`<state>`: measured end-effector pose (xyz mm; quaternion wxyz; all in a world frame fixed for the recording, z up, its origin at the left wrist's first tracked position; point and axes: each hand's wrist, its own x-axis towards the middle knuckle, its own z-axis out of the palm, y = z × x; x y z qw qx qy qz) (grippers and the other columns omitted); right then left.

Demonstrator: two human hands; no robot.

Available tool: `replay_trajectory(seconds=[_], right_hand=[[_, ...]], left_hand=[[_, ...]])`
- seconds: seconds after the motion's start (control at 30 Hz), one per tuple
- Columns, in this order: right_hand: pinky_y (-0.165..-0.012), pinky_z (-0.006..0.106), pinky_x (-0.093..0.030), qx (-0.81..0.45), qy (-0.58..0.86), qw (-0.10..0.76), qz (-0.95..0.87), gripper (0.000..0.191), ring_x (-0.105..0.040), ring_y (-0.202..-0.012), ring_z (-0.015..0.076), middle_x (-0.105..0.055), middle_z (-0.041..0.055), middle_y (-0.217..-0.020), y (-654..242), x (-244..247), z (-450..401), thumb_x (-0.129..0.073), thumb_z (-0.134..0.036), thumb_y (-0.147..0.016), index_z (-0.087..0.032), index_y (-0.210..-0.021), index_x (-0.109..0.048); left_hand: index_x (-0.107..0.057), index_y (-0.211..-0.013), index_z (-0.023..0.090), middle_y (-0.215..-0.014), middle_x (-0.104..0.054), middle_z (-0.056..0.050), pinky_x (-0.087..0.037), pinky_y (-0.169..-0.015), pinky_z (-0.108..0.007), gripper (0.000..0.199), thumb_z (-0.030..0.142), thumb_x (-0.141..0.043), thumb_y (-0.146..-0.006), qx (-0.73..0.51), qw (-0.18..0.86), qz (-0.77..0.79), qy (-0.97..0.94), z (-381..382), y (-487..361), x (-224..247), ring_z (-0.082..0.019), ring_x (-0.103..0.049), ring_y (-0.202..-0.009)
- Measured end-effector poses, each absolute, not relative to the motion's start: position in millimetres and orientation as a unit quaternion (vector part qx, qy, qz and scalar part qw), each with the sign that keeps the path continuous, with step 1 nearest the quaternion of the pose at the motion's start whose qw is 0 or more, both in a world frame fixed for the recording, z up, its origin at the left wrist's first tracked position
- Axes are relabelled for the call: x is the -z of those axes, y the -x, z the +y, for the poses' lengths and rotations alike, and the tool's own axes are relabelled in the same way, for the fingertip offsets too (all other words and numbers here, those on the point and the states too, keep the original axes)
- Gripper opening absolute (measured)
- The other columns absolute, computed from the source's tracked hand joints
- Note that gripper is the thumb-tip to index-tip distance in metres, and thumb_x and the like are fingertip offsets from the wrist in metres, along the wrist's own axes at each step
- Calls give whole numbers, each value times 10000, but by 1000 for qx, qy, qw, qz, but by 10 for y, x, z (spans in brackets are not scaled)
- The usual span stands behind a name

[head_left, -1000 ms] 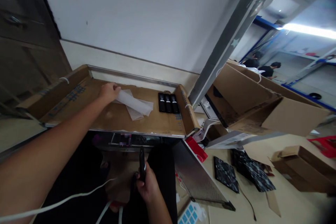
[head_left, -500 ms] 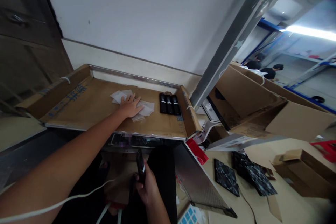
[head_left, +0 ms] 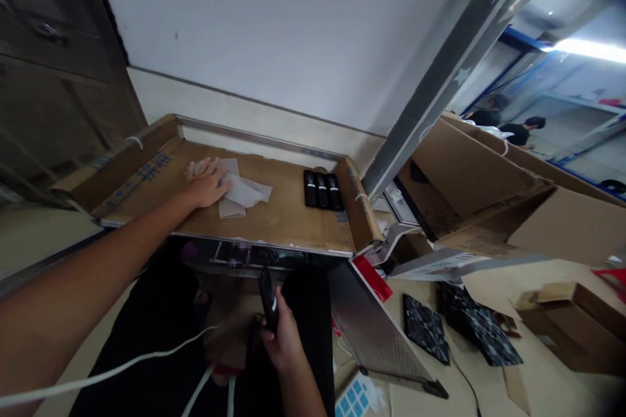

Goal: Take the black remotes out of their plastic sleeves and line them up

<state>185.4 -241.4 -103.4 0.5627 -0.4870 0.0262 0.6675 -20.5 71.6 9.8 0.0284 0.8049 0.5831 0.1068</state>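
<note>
My left hand (head_left: 206,184) lies flat with fingers spread on thin translucent plastic bags (head_left: 244,192), on the cardboard-lined shelf (head_left: 288,225). Lower down, over my lap, my right hand (head_left: 283,335) is wrapped round a slim black device (head_left: 268,296) with a small white label, held upright. Three similar black devices (head_left: 322,190) lie side by side near the shelf's right end.
A large open cardboard box (head_left: 474,176) stands to the right. Below it are patterned black packages (head_left: 425,329) and a smaller carton (head_left: 577,326). A white cable (head_left: 147,356) crosses my lap. People (head_left: 523,130) sit in the far background.
My left hand has slid left across the bags, and the bags have shifted left and bunched closer together. My right hand still grips the black device. The view has shifted slightly.
</note>
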Motion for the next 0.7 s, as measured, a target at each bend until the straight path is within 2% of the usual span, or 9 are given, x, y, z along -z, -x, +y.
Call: replay_trajectory(seconds=[0.13, 0.3, 0.4, 0.5, 0.63, 0.7], right_hand=[[-323, 120, -156, -662, 501, 558, 13, 639, -497, -471, 85, -502, -61, -600, -1840, 1069, -2405, -926, -664, -550, -195, -814, -583], [-327, 121, -183, -652, 510, 561, 17, 650, -486, -469, 81, -509, -63, -588, -1843, 1087, -2410, -920, -679, -549, -196, -814, -574], [-332, 120, -180, -648, 507, 568, 34, 631, -479, -462, 73, -510, -71, -597, -1851, 1079, -2399, -917, -657, -573, -197, -823, -564], [-330, 121, -176, -652, 501, 568, 44, 621, -480, -456, 69, -511, -69, -603, -1857, 1078, -2380, -907, -652, -597, -190, -833, -565], [-318, 120, -184, -672, 470, 572, 26, 693, -489, -445, 63, -544, -61, -639, -1865, 1106, -2412, -915, -701, -542, -187, -862, -577], [-312, 121, -206, -690, 445, 571, -16, 720, -476, -422, 55, -572, -57, -657, -1871, 1120, -2461, -907, -732, -535, -190, -878, -581]], left_hand=[[-251, -1623, 138, -1693, -132, -213, -102, -1232, -603, 828, 655, -228, -977, -84, 56, 639, -763, 780, 353, -86, -375, -109, -1568], [-230, -1625, 113, -1690, -84, -243, -85, -1218, -635, 887, 700, -249, -959, -59, 78, 654, -750, 787, 351, -126, -430, -55, -1561], [-254, -1616, 113, -1695, -73, -235, -72, -1208, -657, 877, 694, -282, -960, -132, 37, 658, -740, 722, 220, -268, -467, -13, -1551], [-294, -1609, 169, -1711, -63, -180, -61, -1210, -657, 843, 712, -267, -964, -191, 14, 611, -768, 642, -34, -407, -443, 14, -1559], [-336, -1599, 190, -1704, -71, -201, -77, -1186, -702, 926, 802, -326, -905, -107, 100, 589, -795, 573, -351, -341, -483, -24, -1547], [-312, -1609, 177, -1693, -121, -219, -87, -1176, -714, 961, 813, -347, -889, -77, 103, 592, -796, 559, -419, -228, -486, -74, -1542]])
